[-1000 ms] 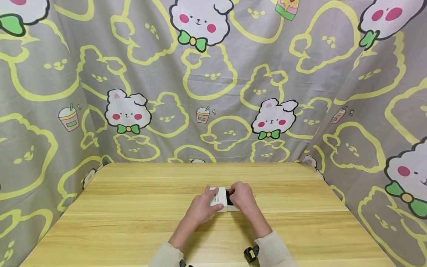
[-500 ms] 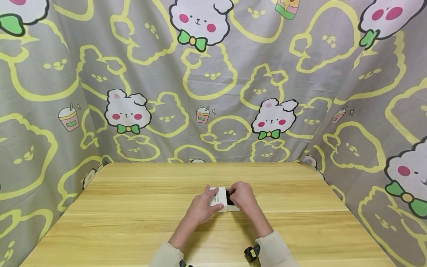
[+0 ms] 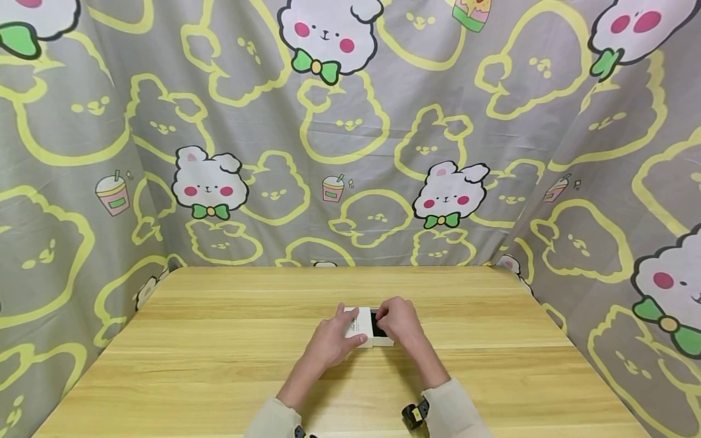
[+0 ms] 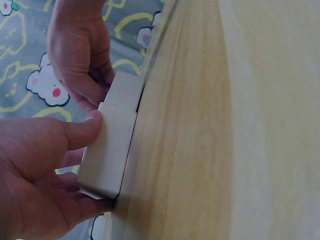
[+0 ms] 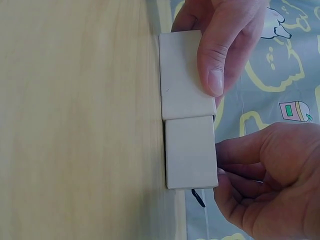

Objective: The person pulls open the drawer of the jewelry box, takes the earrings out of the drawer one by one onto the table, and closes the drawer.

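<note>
A white box sleeve with small dark print lies flat on the table. My left hand grips it, thumb on the near side and fingers round the far side and left end. From its right end the white drawer sticks part way out, with a black inside. My right hand is over the drawer, fingers bent and tips at its open top; I cannot tell whether they pinch something there. A thin black tab hangs off the drawer's end in the right wrist view.
The wooden table extends around the box on all sides. A grey patterned curtain closes off the back and both sides. Beside the right sleeve cuff is a black wrist device.
My right hand has shifted very slightly up and right over the drawer, baring a little more of the black inside. The left hand and the box stay put.
</note>
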{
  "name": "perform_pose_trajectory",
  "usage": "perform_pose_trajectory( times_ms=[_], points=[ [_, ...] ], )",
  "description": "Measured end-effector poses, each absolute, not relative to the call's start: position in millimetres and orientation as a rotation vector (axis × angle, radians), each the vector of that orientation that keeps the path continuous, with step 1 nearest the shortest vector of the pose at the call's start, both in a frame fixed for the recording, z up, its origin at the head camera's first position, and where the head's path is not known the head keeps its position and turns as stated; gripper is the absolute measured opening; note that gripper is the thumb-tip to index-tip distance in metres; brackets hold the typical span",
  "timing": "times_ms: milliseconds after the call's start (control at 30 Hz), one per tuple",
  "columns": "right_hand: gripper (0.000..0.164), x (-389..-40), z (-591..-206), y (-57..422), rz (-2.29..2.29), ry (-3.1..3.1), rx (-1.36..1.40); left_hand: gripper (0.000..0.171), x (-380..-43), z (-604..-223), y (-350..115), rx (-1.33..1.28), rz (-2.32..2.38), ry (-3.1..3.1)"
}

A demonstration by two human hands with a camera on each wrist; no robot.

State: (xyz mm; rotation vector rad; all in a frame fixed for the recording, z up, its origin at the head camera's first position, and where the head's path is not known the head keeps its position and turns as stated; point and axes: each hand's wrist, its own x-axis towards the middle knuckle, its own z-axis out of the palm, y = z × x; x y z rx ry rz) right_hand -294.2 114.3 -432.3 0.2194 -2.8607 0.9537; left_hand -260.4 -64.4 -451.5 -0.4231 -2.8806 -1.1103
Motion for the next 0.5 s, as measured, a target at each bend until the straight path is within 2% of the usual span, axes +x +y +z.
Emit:
perform_pose_trajectory(
  times_ms=[500],
  points=[
    [0.017, -292.7, -431.9, 114.2, 0.992, -2.841, 0.221, 0.064, -262.7, -453.3, -63.8, -0.416, -1.100, -2.885]
  ],
)
